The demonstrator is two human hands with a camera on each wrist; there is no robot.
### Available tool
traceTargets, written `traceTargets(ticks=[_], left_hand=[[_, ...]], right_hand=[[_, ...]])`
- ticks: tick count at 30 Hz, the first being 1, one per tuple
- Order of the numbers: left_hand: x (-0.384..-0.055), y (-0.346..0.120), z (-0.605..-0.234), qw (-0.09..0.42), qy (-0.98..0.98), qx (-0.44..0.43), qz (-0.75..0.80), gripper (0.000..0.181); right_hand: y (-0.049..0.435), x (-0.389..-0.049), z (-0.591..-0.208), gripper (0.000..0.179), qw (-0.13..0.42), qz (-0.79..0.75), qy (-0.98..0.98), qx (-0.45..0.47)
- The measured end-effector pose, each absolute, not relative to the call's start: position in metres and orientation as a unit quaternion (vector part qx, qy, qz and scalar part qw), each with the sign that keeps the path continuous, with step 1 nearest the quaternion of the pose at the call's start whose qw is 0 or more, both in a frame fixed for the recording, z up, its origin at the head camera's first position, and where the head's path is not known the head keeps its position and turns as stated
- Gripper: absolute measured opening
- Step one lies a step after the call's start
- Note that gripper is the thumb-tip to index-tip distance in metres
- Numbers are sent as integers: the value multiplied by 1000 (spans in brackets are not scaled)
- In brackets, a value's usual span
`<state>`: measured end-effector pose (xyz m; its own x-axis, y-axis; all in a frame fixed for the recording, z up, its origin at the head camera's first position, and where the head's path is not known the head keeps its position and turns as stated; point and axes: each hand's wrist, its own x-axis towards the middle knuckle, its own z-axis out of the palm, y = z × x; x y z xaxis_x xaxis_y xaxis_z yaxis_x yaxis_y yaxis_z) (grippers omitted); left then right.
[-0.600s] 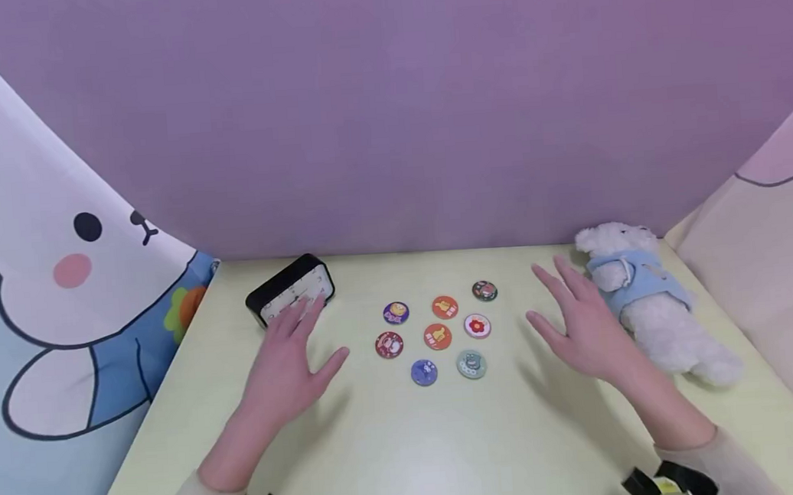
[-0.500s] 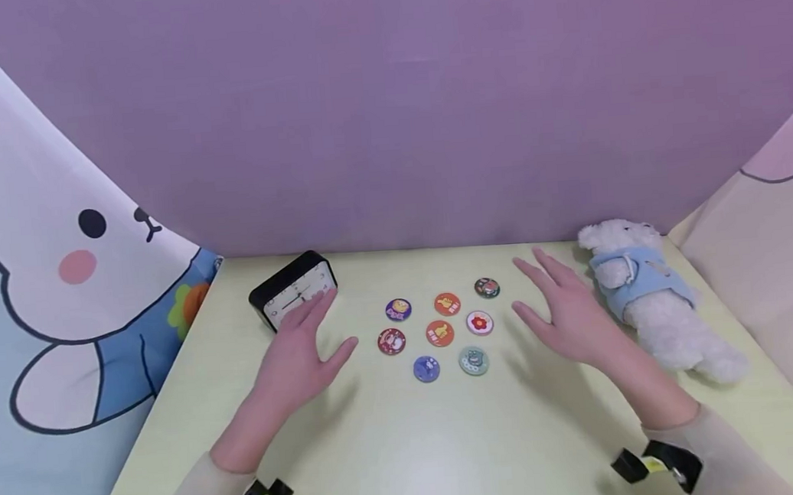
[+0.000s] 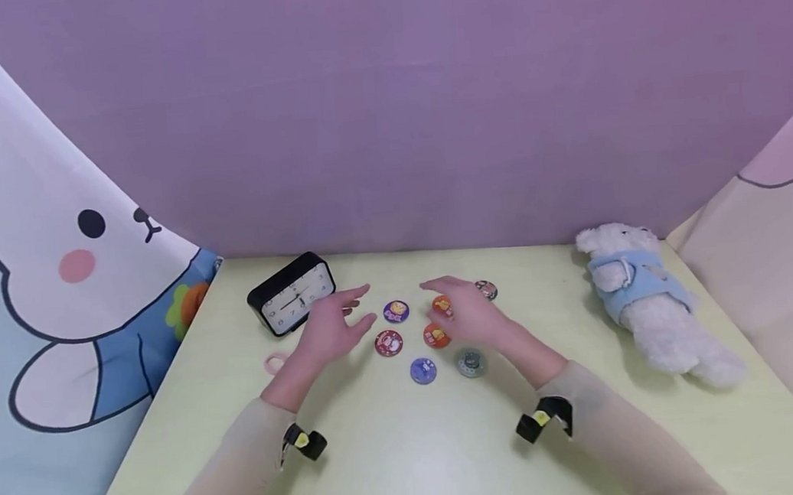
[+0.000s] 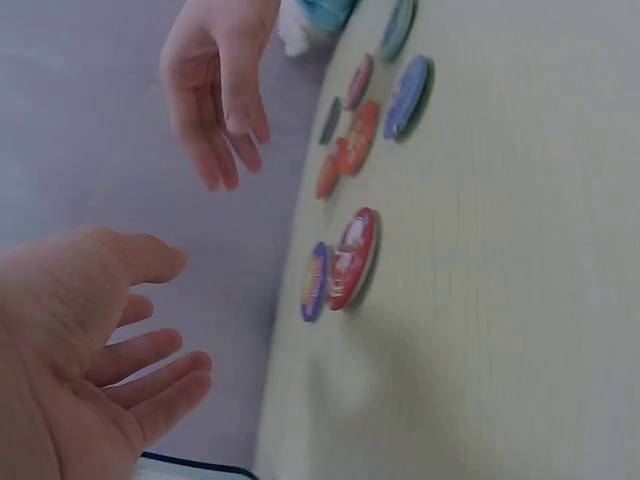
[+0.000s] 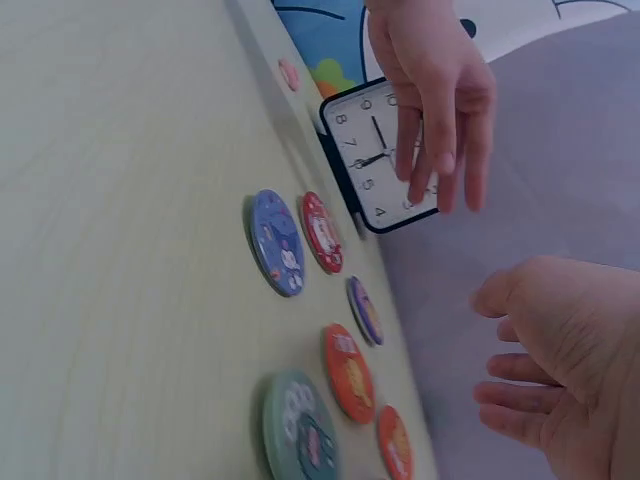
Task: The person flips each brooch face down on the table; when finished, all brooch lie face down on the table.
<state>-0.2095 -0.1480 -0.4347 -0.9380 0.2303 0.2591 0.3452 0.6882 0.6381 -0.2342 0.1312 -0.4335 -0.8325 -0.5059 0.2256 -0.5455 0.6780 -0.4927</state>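
Observation:
Several round button badges lie on the pale table (image 3: 424, 445): a purple one (image 3: 396, 312), a red one (image 3: 389, 344), a blue one (image 3: 423, 371), a green one (image 3: 470, 363), two orange ones and a dark one (image 3: 487, 289). My left hand (image 3: 329, 327) hovers left of the purple and red badges, fingers loosely spread, holding nothing. Opposite it, my right hand (image 3: 473, 313) is over the right-hand badges and partly covers an orange badge (image 3: 441, 306). In the head view it hides the white flower badge. Both palms face inward in the wrist views, with a gap between the hands.
A black alarm clock (image 3: 292, 295) stands at the back left, beside my left hand. Near my left wrist lies a small pink ring-shaped thing (image 3: 276, 362). A white plush toy in a blue top (image 3: 638, 299) lies at the right. A purple backdrop (image 3: 388, 125) rises behind the table.
Both hands have moved inward toward the badges, the right one from beside the plush toy, the left one off the clock's front. The pink thing has come into view. The badges have not moved.

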Motion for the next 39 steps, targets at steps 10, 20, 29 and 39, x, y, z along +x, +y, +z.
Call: traceTargets(ticks=[10,20,29,39], left_hand=[[-250,-134,-459,-6,-939,-148,-310,52],[-264,-126,-475,-63,-950,-133,-276,50],[-263,-124,-475,-30,-940,-155,-302,44],[-255,-117,-462,119,-887,-147,-420,33]], right_hand=[[94,-261,-456,45,-6,228,-924,306],[77,-266,-464,37,-17,187,-933,307],[79,-270,-468,30,30,212,-926,312],[89,-276,-454,24,93,292,-907,288]])
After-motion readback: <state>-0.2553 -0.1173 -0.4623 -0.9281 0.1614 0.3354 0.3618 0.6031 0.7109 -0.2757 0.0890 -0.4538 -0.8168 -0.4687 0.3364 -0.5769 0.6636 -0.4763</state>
